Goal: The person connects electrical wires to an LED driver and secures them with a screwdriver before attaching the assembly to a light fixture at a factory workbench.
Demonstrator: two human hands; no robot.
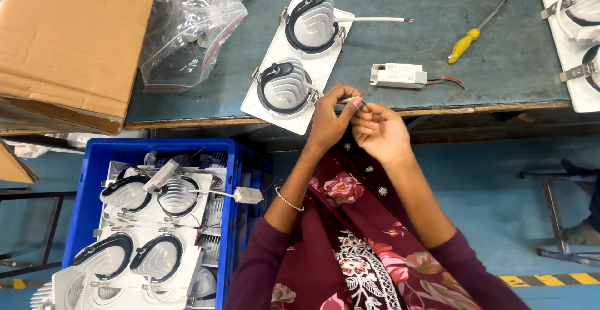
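Observation:
My left hand [329, 119] and my right hand [378, 132] meet at the near edge of the bench, both pinching the end of a thin white cable with a red tip [351, 99]. That cable leads from a white twin downlight fixture [299, 60] with two finned heat sinks and black rings, lying on the blue-green bench [437, 60] just beyond my left hand. A second white cable [375, 19] sticks out of the fixture's far lamp. A small white driver box [397, 75] with red and black leads lies to the right of my hands.
A yellow-handled screwdriver [472, 35] lies at the back right. Another white fixture [575, 35] sits at the right edge. A cardboard box [69, 41] and clear plastic bags [190, 29] are at the left. A blue crate [240, 160] below holds several finished fixtures.

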